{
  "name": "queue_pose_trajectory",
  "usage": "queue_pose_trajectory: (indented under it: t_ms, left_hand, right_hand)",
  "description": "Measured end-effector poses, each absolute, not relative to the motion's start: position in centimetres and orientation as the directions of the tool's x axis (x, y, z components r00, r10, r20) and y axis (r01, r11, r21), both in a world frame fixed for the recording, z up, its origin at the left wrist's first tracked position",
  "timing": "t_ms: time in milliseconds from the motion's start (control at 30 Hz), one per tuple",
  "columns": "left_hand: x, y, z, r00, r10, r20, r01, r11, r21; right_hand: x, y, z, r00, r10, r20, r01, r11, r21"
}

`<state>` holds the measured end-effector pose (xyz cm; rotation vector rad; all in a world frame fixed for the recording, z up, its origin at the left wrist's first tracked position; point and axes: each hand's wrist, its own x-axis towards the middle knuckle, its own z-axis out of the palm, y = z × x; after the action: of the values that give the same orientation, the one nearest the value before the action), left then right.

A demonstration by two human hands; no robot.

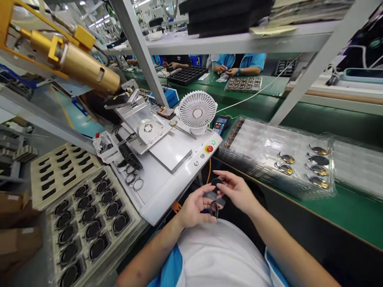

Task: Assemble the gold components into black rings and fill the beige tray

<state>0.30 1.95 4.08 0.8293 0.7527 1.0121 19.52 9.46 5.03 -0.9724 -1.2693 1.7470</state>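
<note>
Centrally, in front of the white-clad torso: one left hand [191, 208], grasping a dark ring-shaped part [217, 210]; one right hand [239, 190], thumb and fingers pinching a round black disc [216, 182], just above the ring. On the white machine base [157, 184]: one white fan [197, 111], one red button [209, 149]. At left: cream tray [131, 208], rows of round black parts [97, 248]. At right: stacked clear trays [260, 137], several glossy oval parts [318, 170] on top.

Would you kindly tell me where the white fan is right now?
In the head view, the white fan stands just above centre, on the white machine base, beyond the red button and just left of the keypad.
</note>
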Motion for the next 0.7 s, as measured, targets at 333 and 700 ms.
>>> queue_pose_trajectory:
  t_ms: [333,700]
  left_hand:
    - [-1.3,-0.2,2.7,0.248,0.946,-0.209,-0.522,0.312,0.794]
    - [-2.0,-0.6,2.4,0.113,0.950,-0.290,-0.580,0.300,0.757]
  right_hand:
    - [17.6,7.9,2.9,-0.411,0.888,0.207,0.079,0.261,-0.962]
    - [12.5,16.4,8.2,-0.498,0.866,0.049,0.186,0.162,-0.969]
